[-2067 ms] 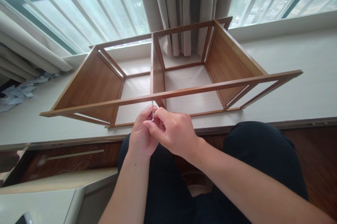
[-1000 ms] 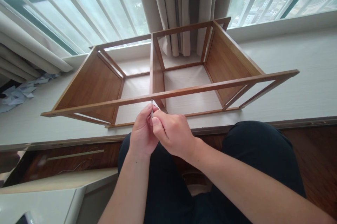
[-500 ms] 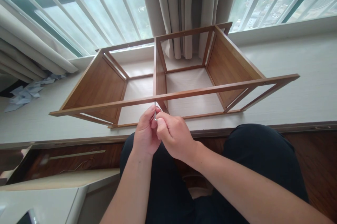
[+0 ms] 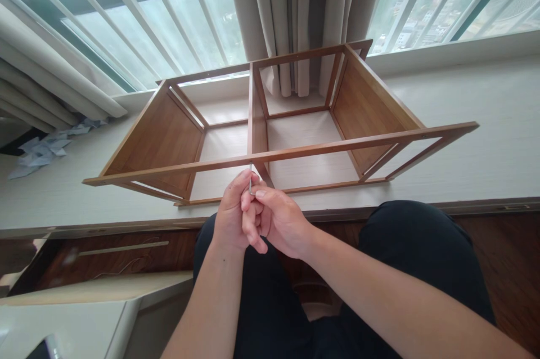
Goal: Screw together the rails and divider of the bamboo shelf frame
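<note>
A wooden shelf frame [image 4: 312,151] lies on its side on the pale window ledge, with a middle board [image 4: 258,114] dividing it. The tip of an L-shaped metal hex key [image 4: 251,179] meets the near rail just where that board joins it. My left hand [image 4: 233,207] pinches the key's long shaft close below the rail. Beside it, my right hand [image 4: 280,218] holds the bent short end between thumb and forefinger, its other fingers loosely curled under. The screw at the key's tip is hidden.
Beige curtains [image 4: 291,21] hang behind the frame, before barred windows. Crumpled paper pieces [image 4: 40,151] lie at the ledge's left. A white cabinet top [image 4: 63,325] with a dark object stands at lower left. My knees [image 4: 426,257] are against the ledge edge.
My right hand has gone from a closed grip round the key's bend to a looser hold, fingers uncurled downward. My left hand and the shelf frame stay nearly in place.
</note>
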Demonstrator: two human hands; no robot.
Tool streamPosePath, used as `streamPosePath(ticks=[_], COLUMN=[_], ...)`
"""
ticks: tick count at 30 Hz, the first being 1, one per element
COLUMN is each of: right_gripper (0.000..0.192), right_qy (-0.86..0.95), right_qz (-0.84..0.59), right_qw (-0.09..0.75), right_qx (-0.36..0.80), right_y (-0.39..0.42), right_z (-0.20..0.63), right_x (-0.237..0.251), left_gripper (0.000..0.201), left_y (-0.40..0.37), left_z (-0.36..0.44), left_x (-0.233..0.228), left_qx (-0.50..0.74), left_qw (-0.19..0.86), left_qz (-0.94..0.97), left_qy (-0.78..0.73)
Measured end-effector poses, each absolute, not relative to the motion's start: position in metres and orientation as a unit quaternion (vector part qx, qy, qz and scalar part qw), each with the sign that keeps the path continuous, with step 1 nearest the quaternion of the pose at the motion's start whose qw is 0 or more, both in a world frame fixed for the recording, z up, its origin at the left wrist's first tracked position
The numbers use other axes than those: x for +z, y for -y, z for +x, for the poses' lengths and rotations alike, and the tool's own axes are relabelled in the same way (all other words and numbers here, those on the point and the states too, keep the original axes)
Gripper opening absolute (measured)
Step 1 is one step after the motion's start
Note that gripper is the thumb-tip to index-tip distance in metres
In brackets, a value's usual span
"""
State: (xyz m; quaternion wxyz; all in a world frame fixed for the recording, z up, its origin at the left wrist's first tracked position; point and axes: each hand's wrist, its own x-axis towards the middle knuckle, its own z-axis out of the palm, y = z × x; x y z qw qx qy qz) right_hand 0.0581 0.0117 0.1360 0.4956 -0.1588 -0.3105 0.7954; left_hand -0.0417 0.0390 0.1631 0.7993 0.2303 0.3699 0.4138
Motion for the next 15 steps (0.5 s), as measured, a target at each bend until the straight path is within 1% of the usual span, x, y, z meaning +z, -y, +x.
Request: streamPosePath(ticks=[3,8,11,15], right_gripper=[0.035,0.043,0.047,0.038], right_qy=[0.313,0.325,0.35,0.382], right_qz=[-0.149,-0.133,-0.159,-0.227], right_qw=[0.496,0.49,0.511,0.552], right_qx=[0.796,0.798,0.769,0.706], right_y=[-0.0111,-0.0097,-0.0077,-0.005], right_z=[0.059,0.0581,0.0587,0.0599], right_x=[0.1347,0.1295,0.1307,0.1353], left_gripper=[0.029,0.037,0.033,0.033], left_y=[-0.0383,-0.0361,-0.0359,-0.037], left_z=[-0.0415,-0.0423,-0.0439,-0.0451], left_x=[0.1643,0.1677,0.1665,0.1625], left_qx=[0.435,0.45,0.446,0.403], left_qw=[0.779,0.763,0.757,0.765], left_qz=[0.229,0.254,0.272,0.306], left_qy=[-0.389,-0.388,-0.394,-0.399])
